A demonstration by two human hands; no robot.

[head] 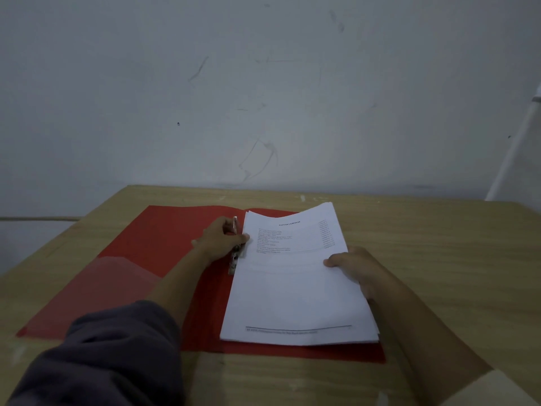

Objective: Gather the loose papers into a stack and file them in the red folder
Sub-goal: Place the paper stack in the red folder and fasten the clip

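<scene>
The left hand (pixel 222 235) sits at the folder's spine, its fingers closed on the metal clip (pixel 235 250) and the stack's left edge, while the right hand (pixel 355 269) pinches the right edge of the papers (pixel 295 288), thumb on top and the other fingers hidden beneath. The papers are already one stack, lying on the right leaf of the open red folder (pixel 164 247), which is spread flat on the desk (pixel 439 259). The stack's long axis runs away from the person, roughly parallel to the clip, and its left edge lies just beside the clip, partly over it. That edge is what the next move seems to depend on: it has to meet the fastener squarely, and the left hand is the nearer one for that. The far right corner of the stack lifts and curls. Whether the sheets are punched, and whether the clip stands open or closed, is hard to make out, since the left hand covers part of it. The printed text is too blurred to read fully. A clear pocket (pixel 123 273) shows on the left leaf.
</scene>
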